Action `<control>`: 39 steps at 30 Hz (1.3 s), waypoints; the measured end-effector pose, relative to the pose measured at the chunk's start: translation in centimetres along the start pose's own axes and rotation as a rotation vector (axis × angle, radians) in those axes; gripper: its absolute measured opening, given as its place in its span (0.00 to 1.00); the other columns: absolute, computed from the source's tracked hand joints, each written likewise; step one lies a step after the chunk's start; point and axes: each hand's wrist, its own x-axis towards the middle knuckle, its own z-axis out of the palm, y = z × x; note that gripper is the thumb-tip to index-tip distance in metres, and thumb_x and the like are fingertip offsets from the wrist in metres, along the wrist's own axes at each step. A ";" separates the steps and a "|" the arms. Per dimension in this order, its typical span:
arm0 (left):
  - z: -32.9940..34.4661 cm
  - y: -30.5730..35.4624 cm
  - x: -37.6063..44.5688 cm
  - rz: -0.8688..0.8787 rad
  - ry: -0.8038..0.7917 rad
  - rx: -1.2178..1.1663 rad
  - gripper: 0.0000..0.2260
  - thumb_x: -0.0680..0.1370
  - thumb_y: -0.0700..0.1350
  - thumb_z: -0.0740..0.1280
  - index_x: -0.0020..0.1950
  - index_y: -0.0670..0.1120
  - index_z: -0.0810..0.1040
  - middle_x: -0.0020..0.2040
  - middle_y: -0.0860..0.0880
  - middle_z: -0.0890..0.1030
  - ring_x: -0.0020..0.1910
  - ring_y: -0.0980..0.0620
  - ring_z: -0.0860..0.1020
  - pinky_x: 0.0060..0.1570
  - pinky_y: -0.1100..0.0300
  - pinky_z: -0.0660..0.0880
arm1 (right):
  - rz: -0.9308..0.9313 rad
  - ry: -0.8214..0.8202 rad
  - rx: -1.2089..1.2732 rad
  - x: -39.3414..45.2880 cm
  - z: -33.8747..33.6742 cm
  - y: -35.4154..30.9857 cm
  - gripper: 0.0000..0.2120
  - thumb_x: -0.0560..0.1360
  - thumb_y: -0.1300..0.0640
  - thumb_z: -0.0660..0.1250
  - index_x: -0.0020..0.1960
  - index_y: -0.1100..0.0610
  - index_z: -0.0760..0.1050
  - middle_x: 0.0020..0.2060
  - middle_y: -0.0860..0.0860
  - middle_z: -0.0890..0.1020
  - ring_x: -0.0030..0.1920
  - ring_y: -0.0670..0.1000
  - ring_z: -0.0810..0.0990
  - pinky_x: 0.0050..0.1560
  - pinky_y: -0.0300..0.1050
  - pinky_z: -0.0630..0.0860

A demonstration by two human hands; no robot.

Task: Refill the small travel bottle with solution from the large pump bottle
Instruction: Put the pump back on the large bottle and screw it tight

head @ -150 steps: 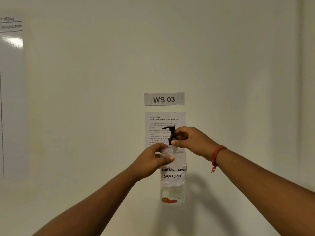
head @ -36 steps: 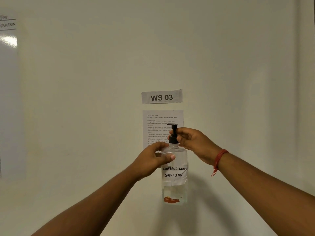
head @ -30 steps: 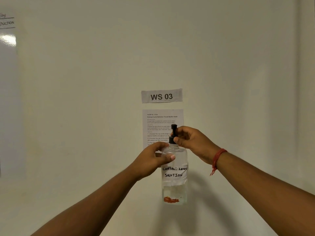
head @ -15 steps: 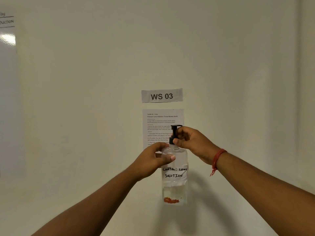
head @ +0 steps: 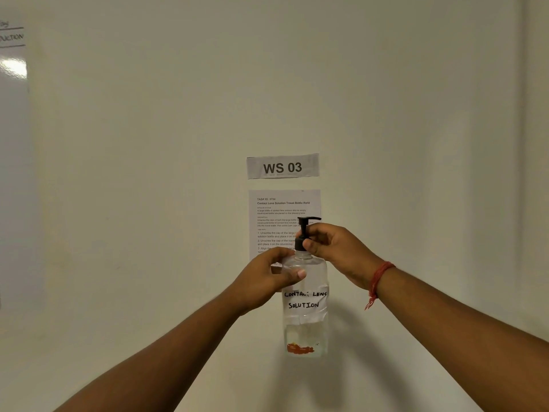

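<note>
Clear pump bottle holds shallow liquid, gripped by both hands

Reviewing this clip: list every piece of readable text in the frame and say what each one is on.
"WS 03": paper strip taped to the wall.
"TASK ID: 3724" and "Contact Lens Solution Travel Bottle Refill": heading of the instruction sheet below it; its numbered steps begin "Unscrew the cap of the large...", the rest is too small or hidden.
"CONTACT LENS SOLUTION": handwritten label on the pump bottle.
Whiteboard writing, far left: cut off, unreadable.

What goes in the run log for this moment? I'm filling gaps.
step: unscrewing | left hand: holds bottle | right hand: pinches pump collar | travel bottle: unseen
</note>
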 end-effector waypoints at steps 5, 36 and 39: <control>0.0 0.1 0.0 -0.009 -0.002 -0.002 0.27 0.71 0.57 0.76 0.67 0.49 0.76 0.63 0.49 0.81 0.57 0.49 0.84 0.57 0.46 0.83 | 0.005 0.045 -0.026 0.1 0.1 0.2 0.16 0.74 0.53 0.72 0.61 0.53 0.77 0.54 0.49 0.84 0.57 0.49 0.82 0.63 0.54 0.77; 0.2 0.2 -0.1 0.006 -0.005 -0.013 0.21 0.74 0.54 0.77 0.64 0.52 0.78 0.62 0.50 0.82 0.55 0.52 0.85 0.55 0.50 0.84 | -0.029 0.043 0.016 -0.2 -0.2 0.2 0.11 0.76 0.57 0.70 0.58 0.55 0.77 0.53 0.50 0.85 0.55 0.49 0.83 0.62 0.54 0.77; 0.1 0.2 0.0 0.004 0.000 0.000 0.23 0.72 0.56 0.76 0.65 0.52 0.77 0.62 0.50 0.82 0.56 0.52 0.85 0.56 0.49 0.84 | -0.032 0.009 0.049 -0.3 -0.3 0.3 0.12 0.78 0.58 0.67 0.62 0.55 0.77 0.56 0.50 0.84 0.58 0.50 0.82 0.64 0.54 0.76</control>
